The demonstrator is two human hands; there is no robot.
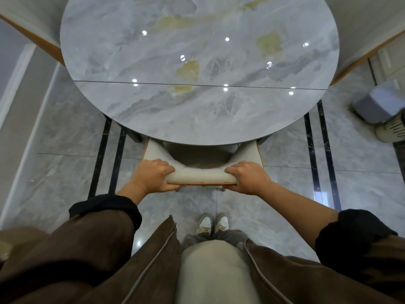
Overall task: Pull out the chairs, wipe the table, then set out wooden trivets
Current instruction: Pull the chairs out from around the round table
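A round grey marble table (pixel 197 62) fills the upper middle of the head view, its glossy top bare. A chair (pixel 201 175) with a white padded back and an orange wooden edge stands at the table's near rim, its seat mostly tucked under the tabletop. My left hand (pixel 151 176) grips the left end of the chair's backrest, fingers curled over the padding. My right hand (pixel 248 177) grips the right end the same way.
Two more white chairs with orange edges stand at the table's far left (pixel 32 25) and far right (pixel 368 40). A grey box (pixel 377 104) and a slotted white bin (pixel 392 130) sit on the floor at the right. My feet (pixel 213 223) stand on polished tile.
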